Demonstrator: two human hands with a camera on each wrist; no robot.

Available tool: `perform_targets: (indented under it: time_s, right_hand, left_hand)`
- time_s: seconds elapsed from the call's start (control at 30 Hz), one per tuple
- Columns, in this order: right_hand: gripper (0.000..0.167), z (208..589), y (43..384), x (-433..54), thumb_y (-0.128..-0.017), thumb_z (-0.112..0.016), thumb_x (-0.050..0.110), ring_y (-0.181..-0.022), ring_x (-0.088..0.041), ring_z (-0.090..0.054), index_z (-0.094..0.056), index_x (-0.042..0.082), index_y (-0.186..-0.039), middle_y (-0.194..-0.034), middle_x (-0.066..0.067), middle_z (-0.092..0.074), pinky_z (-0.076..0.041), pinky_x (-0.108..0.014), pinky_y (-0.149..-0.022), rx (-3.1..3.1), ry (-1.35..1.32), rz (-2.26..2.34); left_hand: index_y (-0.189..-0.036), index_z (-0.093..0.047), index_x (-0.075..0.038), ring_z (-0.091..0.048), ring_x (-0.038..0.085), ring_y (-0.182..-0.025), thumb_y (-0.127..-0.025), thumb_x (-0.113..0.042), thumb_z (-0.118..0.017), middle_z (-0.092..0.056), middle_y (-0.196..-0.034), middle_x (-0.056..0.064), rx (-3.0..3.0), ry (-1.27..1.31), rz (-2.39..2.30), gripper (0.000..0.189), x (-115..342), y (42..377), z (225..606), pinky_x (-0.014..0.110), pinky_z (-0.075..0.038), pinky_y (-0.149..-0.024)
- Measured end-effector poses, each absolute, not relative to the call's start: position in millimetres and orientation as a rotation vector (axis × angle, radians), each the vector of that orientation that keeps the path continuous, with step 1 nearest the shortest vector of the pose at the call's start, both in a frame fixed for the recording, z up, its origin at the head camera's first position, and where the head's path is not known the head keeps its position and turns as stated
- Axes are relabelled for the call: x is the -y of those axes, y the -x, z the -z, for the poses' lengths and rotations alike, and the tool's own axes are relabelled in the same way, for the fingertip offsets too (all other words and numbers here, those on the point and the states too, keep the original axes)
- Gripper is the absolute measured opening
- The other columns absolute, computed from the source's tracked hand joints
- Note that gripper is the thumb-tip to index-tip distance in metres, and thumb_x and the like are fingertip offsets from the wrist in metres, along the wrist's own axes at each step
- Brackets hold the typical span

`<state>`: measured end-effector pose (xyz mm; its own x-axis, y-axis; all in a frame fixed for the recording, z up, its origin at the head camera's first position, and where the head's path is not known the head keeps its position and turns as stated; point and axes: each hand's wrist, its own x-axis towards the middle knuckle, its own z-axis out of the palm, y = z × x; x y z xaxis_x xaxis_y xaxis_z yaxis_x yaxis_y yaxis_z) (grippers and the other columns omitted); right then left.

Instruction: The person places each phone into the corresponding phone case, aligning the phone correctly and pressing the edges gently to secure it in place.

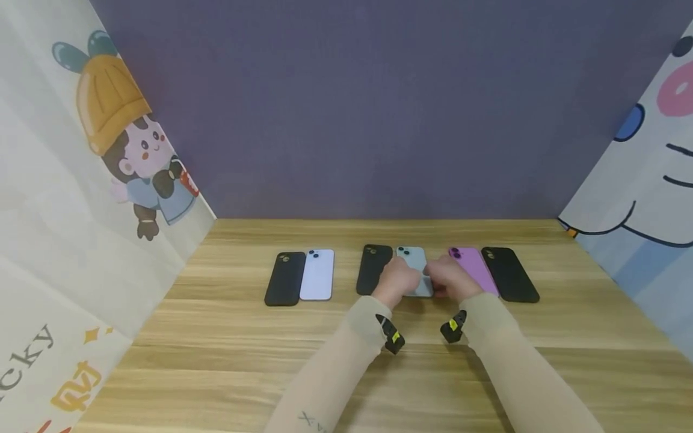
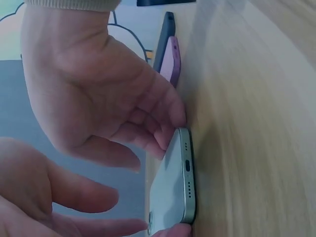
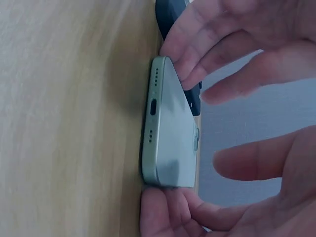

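A pale green phone (image 1: 414, 257) lies back side up on the wooden table, its camera end away from me. My left hand (image 1: 399, 280) is at its left long edge, fingertips touching the side. At the opposite edge, the fingers of my right hand (image 1: 452, 278) touch the phone too. Both thumbs stand clear of the phone's back in the wrist views. The phone's charging port end (image 3: 153, 106) faces me. Left of it lies a black phone case (image 1: 373, 267), partly behind my left hand. A pink phone (image 1: 474, 267) lies just beyond my right hand.
Another black case (image 1: 511, 275) lies against the pink phone on the right. Farther left, a lavender phone (image 1: 317, 275) sits beside a third black case (image 1: 285, 278). A dark partition (image 1: 379, 120) rises behind the table (image 1: 216, 343), with printed sheets at both sides.
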<state>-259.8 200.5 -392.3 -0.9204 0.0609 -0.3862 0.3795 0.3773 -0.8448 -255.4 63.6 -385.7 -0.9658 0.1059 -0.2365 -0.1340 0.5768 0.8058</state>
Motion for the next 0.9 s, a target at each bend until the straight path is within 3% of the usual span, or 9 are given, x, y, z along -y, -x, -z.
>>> perform_targets:
  time_s: [0.1, 0.23, 0.37, 0.6, 0.9]
  right_hand:
    - [0.015, 393, 260, -201, -0.084, -0.045, 0.002, -0.080, -0.022, -0.054, -0.048, 0.000, -0.099, -0.094, -0.012, -0.052, -0.054, -0.034, -0.065, -2.364, -0.403, 1.573]
    - [0.014, 393, 261, -200, -0.080, -0.040, 0.001, -0.075, -0.020, -0.049, -0.043, 0.003, -0.094, -0.087, -0.009, -0.046, -0.052, -0.033, -0.064, -2.369, -0.420, 1.587]
    - [0.022, 393, 261, -200, -0.078, -0.041, 0.002, -0.078, -0.022, -0.050, -0.045, -0.001, -0.100, -0.093, -0.012, -0.048, -0.053, -0.034, -0.065, -2.366, -0.422, 1.599]
    - [0.034, 401, 265, -207, -0.098, -0.052, 0.009, -0.088, -0.026, -0.057, -0.047, -0.013, -0.123, -0.115, -0.023, -0.053, -0.058, -0.034, -0.068, -2.339, -0.396, 1.576]
    - [0.024, 407, 260, -218, -0.101, -0.059, 0.009, -0.075, -0.017, -0.061, -0.054, -0.012, -0.111, -0.102, -0.016, -0.058, -0.058, -0.027, -0.066, -2.255, -0.317, 1.709]
  left_hand:
    - [-0.124, -0.057, 0.008, -0.053, 0.026, -0.084, -0.090, -0.006, -0.055, -0.059, -0.099, 0.014, -2.507, 0.035, -1.426, 0.037, -63, 254, 386, 0.035, -0.044, -0.069]
    - [-0.111, -0.058, 0.005, -0.053, 0.025, -0.080, -0.087, -0.005, -0.053, -0.057, -0.091, 0.012, -2.417, 0.065, -1.583, 0.027, -60, 252, 386, 0.034, -0.041, -0.064]
    - [-0.103, -0.058, 0.002, -0.053, 0.024, -0.081, -0.082, -0.003, -0.052, -0.056, -0.091, 0.009, -2.345, 0.076, -1.722, 0.022, -57, 252, 386, 0.032, -0.041, -0.065]
    - [-0.118, -0.057, 0.004, -0.055, 0.020, -0.083, -0.085, 0.000, -0.052, -0.059, -0.098, 0.008, -2.205, 0.105, -1.841, 0.034, -57, 250, 390, 0.027, -0.042, -0.064]
    - [-0.103, -0.063, 0.002, -0.053, 0.018, -0.074, -0.082, 0.002, -0.054, -0.062, -0.089, 0.007, -2.293, 0.078, -1.758, 0.024, -61, 252, 396, 0.026, -0.040, -0.060]
